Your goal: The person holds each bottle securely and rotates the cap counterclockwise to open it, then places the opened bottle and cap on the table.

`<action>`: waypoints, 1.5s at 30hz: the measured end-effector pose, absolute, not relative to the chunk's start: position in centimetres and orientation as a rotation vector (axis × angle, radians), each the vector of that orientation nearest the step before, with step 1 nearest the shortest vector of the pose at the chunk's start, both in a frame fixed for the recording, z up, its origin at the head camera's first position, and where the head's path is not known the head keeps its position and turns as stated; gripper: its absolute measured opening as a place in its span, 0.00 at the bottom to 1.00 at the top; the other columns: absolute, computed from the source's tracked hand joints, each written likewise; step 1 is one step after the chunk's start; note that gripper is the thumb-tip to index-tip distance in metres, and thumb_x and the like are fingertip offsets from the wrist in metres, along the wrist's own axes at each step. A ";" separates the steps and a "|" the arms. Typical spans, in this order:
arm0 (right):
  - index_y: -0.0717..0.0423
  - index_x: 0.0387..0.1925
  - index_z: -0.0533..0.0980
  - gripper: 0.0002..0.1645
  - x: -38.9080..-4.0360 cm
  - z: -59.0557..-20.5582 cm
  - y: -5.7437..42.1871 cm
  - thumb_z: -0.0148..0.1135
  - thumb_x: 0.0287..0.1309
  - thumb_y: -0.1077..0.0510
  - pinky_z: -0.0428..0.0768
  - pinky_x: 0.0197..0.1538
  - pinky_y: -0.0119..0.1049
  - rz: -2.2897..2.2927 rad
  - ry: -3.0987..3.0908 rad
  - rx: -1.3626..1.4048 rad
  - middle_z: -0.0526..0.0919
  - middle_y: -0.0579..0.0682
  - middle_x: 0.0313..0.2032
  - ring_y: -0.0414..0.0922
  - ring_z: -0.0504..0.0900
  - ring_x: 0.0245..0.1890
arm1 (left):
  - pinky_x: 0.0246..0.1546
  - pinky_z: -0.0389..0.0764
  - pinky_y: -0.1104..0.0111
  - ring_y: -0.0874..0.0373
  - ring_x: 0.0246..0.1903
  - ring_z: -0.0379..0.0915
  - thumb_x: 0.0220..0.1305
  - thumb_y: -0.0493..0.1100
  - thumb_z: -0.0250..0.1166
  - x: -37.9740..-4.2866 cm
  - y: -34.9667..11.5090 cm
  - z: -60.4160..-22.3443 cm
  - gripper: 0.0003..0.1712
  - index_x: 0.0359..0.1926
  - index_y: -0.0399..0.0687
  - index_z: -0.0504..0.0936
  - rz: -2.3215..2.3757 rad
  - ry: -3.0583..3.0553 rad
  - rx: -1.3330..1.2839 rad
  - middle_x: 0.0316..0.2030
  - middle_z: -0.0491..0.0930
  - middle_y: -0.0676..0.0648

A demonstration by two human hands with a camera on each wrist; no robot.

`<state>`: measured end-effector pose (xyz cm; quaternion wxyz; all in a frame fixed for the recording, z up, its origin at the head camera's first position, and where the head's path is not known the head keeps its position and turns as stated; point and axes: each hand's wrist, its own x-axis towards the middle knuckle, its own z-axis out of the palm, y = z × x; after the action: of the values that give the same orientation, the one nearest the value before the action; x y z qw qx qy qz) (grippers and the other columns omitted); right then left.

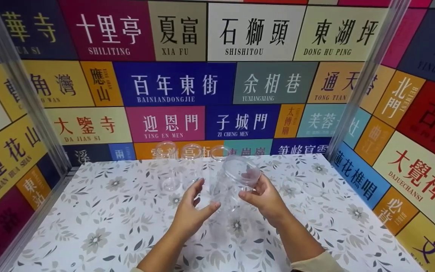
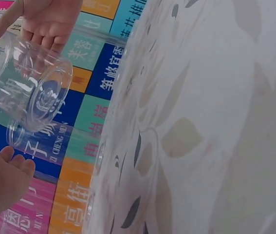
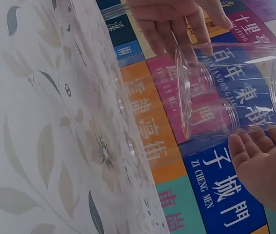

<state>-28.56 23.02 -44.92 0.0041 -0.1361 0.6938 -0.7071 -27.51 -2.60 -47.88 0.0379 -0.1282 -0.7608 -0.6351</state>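
Note:
A clear plastic cup (image 1: pixel 236 172) is tilted above the table, its round rim facing up. My right hand (image 1: pixel 270 200) holds it near the rim, thumb on the near side and fingers round the far side. In the left wrist view the ringed base of the cup (image 2: pixel 47 97) points toward the tabletop. My left hand (image 1: pixel 195 211) is left of the cup, thumb and fingers spread apart, holding nothing. In the right wrist view the left hand's fingers (image 3: pixel 169 34) reach out close to the cup's end.
Clear cups stand in a row at the back of the table: a left one (image 1: pixel 168 170), a middle one (image 1: pixel 192 166) and another (image 1: pixel 217 149) partly behind the held cup. Beneath them is a floral tabletop (image 1: pixel 100 211). Panels with printed signs (image 1: pixel 176 83) enclose the back and sides.

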 end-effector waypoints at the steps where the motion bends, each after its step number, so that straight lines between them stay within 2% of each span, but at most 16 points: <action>1: 0.60 0.80 0.57 0.51 -28.4 -44.9 22.9 0.74 0.63 0.63 0.86 0.60 0.32 -2.220 2.167 -0.437 0.70 0.65 0.75 0.51 0.82 0.60 | 0.82 0.63 0.47 0.44 0.82 0.58 0.60 0.62 0.80 -27.4 -2.6 -47.8 0.57 0.82 0.53 0.62 -1.944 -2.326 -0.410 0.82 0.63 0.46; 7: 0.64 0.80 0.55 0.53 -27.6 -44.6 22.2 0.75 0.63 0.61 0.85 0.61 0.32 -2.230 2.124 -0.514 0.69 0.69 0.75 0.46 0.83 0.60 | 0.83 0.61 0.48 0.49 0.83 0.58 0.60 0.57 0.81 -26.6 -2.1 -47.2 0.55 0.82 0.57 0.62 -1.935 -2.263 -0.505 0.81 0.64 0.49; 16: 0.57 0.80 0.58 0.51 -27.0 -44.5 21.7 0.76 0.64 0.58 0.84 0.65 0.35 -2.212 2.120 -0.526 0.71 0.62 0.75 0.48 0.79 0.67 | 0.83 0.61 0.49 0.53 0.82 0.60 0.58 0.52 0.82 -26.0 -1.6 -46.7 0.54 0.81 0.59 0.63 -1.906 -2.214 -0.557 0.80 0.67 0.52; 22: 0.58 0.81 0.56 0.51 -26.7 -44.6 21.4 0.74 0.65 0.60 0.85 0.63 0.35 -2.209 2.127 -0.533 0.71 0.62 0.75 0.49 0.80 0.65 | 0.83 0.62 0.49 0.54 0.81 0.60 0.55 0.54 0.84 -25.6 -1.4 -46.8 0.59 0.82 0.60 0.62 -1.812 -2.250 -0.590 0.80 0.66 0.54; 30: 0.58 0.81 0.56 0.51 -26.3 -44.5 20.8 0.74 0.65 0.59 0.86 0.63 0.35 -2.216 2.130 -0.532 0.71 0.63 0.74 0.49 0.82 0.63 | 0.81 0.62 0.42 0.49 0.82 0.59 0.49 0.63 0.86 -25.3 -1.3 -46.8 0.66 0.83 0.63 0.58 -1.765 -2.308 -0.530 0.81 0.64 0.51; 34: 0.59 0.81 0.55 0.49 -26.1 -44.4 20.6 0.71 0.67 0.58 0.84 0.65 0.35 -2.199 2.129 -0.529 0.70 0.64 0.75 0.50 0.82 0.65 | 0.82 0.60 0.40 0.48 0.82 0.59 0.48 0.61 0.87 -25.4 -1.2 -46.9 0.68 0.84 0.62 0.57 -1.766 -2.300 -0.508 0.81 0.64 0.49; 40: 0.60 0.81 0.53 0.50 -26.0 -44.2 20.6 0.71 0.68 0.58 0.83 0.65 0.34 -2.181 2.129 -0.519 0.69 0.67 0.75 0.51 0.81 0.65 | 0.82 0.61 0.43 0.48 0.81 0.60 0.49 0.57 0.87 -25.5 -1.2 -47.0 0.67 0.84 0.59 0.57 -1.779 -2.277 -0.508 0.80 0.65 0.45; 45: 0.59 0.81 0.55 0.52 -26.0 -43.9 20.9 0.74 0.66 0.56 0.85 0.63 0.36 -2.205 2.141 -0.529 0.71 0.65 0.73 0.56 0.78 0.68 | 0.82 0.62 0.46 0.50 0.81 0.61 0.48 0.58 0.87 -25.5 -1.3 -46.9 0.67 0.83 0.60 0.57 -1.792 -2.266 -0.513 0.80 0.66 0.48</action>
<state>-25.98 20.93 -43.92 0.0114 -0.1695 0.6866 -0.7069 -25.47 -1.26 -46.85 0.1034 -0.1738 -0.7681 -0.6075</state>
